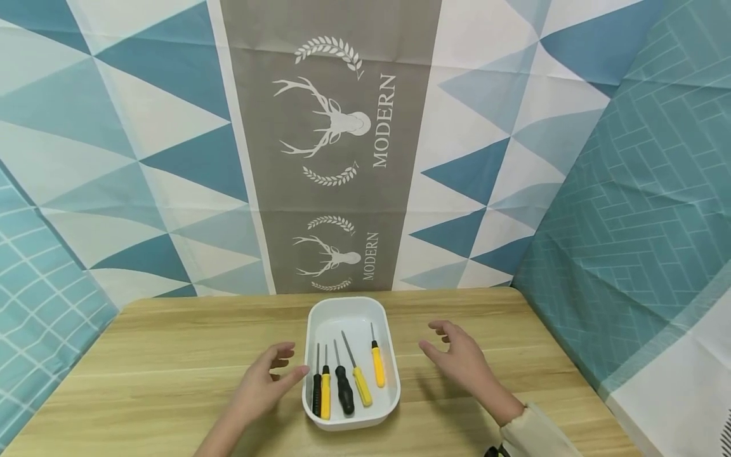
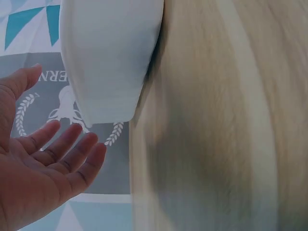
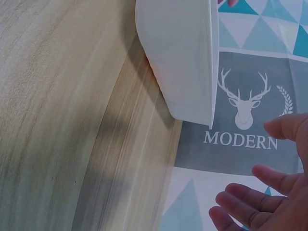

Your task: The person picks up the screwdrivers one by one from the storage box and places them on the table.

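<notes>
A white plastic tray stands on the table with several screwdrivers lying in it, tips toward the wall. From left to right come a thin black-handled screwdriver, a yellow one with a black collar, a thicker black-handled one, an all-yellow one, and, apart at the right, another yellow-and-black one. My left hand hovers at the tray's left side, thumb at its rim, fingers relaxed. Off to the right of the tray my right hand is held over the table, fingers loosely bent and holding nothing.
The wooden table extends to both sides of the tray. Behind it hangs a patterned cloth with deer prints and triangles. Tiled-pattern cloths border the left and right, the right cloth close along the table's edge.
</notes>
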`<state>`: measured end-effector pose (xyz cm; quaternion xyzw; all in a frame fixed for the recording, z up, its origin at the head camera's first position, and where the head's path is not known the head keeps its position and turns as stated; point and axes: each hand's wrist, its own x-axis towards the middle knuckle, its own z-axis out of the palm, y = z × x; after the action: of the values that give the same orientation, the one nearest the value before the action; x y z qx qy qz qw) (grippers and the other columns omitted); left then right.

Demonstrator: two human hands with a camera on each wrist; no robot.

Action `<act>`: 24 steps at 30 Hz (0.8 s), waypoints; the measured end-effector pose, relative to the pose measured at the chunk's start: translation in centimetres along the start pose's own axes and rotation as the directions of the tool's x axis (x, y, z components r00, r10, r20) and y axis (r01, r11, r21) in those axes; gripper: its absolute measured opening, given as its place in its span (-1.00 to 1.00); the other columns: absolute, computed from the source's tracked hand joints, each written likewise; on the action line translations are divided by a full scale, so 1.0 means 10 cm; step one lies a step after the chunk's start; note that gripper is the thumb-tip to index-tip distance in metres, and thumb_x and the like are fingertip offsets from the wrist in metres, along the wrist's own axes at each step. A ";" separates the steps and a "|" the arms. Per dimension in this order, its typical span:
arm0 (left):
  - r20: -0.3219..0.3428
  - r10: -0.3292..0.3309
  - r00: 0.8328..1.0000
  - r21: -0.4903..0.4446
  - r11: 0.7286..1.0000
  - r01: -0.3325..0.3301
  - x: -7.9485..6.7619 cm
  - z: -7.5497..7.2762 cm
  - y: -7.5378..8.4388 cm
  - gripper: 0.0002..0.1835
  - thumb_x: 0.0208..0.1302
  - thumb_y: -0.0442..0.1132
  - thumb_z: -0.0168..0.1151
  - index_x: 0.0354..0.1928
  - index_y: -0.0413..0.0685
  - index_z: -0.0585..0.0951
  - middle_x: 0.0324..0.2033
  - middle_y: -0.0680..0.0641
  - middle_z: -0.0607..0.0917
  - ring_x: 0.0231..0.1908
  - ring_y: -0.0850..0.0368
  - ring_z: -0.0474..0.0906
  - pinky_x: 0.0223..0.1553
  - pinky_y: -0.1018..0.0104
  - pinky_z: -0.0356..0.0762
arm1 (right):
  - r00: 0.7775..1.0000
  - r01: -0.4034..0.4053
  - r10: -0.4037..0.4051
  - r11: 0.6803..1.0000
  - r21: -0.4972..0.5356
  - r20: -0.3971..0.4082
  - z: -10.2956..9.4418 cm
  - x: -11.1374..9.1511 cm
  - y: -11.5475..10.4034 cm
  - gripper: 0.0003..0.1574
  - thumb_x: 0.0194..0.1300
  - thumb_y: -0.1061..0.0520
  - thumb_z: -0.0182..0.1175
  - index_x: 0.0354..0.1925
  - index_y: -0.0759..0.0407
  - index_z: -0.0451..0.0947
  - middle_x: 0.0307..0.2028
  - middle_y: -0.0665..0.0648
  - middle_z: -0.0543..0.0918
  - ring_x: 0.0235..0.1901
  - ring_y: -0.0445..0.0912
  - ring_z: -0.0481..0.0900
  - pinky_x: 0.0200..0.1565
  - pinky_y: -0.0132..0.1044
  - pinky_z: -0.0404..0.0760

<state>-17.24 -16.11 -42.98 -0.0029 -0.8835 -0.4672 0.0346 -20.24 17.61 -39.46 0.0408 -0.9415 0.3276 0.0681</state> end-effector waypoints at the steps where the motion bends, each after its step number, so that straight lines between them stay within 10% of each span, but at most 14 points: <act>1: 0.002 -0.004 1.000 -0.015 1.000 0.004 0.00 0.02 0.00 -0.32 0.08 0.03 0.35 0.19 -0.13 0.41 0.07 -0.19 0.57 0.05 -0.05 0.51 -0.02 0.12 0.58 | 1.000 -0.003 0.003 1.000 0.007 -0.001 0.00 0.00 0.00 -0.44 0.19 -0.10 0.25 0.09 0.13 0.49 0.02 0.21 0.59 -0.03 0.08 0.56 -0.11 -0.03 0.60; 24: 0.013 -0.026 1.000 -0.202 0.979 0.028 0.02 0.22 -0.06 -0.45 0.03 -0.21 0.40 0.09 -0.19 0.48 -0.10 -0.16 0.63 -0.14 0.05 0.59 -0.11 0.22 0.61 | 0.996 -0.077 0.059 0.951 0.299 0.068 0.07 -0.03 -0.07 -0.57 0.13 0.03 0.33 -0.03 0.11 0.54 -0.17 0.09 0.63 -0.20 -0.12 0.57 -0.26 -0.27 0.62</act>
<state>-17.58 -14.64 -44.64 0.0032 -0.8315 -0.5550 0.0234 -19.98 16.65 -39.63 0.0280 -0.8829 0.4682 0.0221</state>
